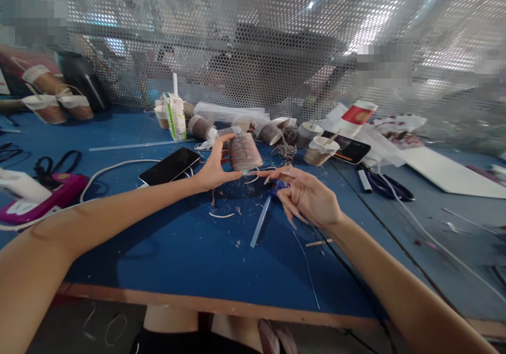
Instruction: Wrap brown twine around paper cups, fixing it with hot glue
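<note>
My left hand [216,165] is closed around a paper cup wound with brownish-pink twine [244,152]. It holds the cup raised and tilted over the table, thumb at the lower rim. My right hand [310,195] has its fingers spread, with the index fingertip at the cup's lower edge; whether it touches cannot be made out. Behind those fingers shows a blue tool [280,186], probably a glue gun, partly hidden. A clear glue stick [261,221] slants from it toward me. White cord scraps [221,216] and bits of fibre lie below the cup.
A black phone [169,166] lies left of the cup. Behind stand a drink carton [174,116], twine-wrapped cups [321,151] and a tangle of twine [286,145]. Scissors [385,182] and a white board [454,172] are at right, a magenta power strip [51,198] at left. Perforated metal mesh [221,42] rises behind.
</note>
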`<move>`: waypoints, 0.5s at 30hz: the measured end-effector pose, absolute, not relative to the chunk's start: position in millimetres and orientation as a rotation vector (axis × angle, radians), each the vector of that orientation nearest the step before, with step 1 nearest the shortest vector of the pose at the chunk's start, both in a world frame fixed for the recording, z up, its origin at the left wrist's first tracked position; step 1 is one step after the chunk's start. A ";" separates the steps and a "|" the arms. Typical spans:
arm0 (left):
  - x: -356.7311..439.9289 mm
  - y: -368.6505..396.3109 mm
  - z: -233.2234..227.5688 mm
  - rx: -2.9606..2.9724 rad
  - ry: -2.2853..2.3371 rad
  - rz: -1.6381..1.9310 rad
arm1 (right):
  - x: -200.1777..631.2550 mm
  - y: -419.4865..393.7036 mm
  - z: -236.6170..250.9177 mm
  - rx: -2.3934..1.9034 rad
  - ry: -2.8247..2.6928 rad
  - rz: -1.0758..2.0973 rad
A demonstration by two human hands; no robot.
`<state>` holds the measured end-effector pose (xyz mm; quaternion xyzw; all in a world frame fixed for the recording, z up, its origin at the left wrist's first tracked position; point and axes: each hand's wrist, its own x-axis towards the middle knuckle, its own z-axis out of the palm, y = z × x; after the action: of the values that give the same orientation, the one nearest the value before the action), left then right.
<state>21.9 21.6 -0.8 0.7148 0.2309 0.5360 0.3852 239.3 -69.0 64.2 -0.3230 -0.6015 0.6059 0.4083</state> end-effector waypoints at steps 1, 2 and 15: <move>22.0 21.2 -0.8 1.814 0.588 1.362 | 239.0 -69.2 64.5 -0.815 -1.520 1.533; 22.2 20.7 -0.6 1.807 0.587 1.362 | 238.5 -69.3 64.5 -0.815 -1.524 1.537; 20.1 18.0 1.8 1.794 0.611 1.351 | 242.0 -66.2 69.3 -0.817 -1.289 1.622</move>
<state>20.1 18.0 1.8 0.7079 0.2411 0.5330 0.3958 242.0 -66.2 69.3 -0.3290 -0.5194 0.6536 0.4413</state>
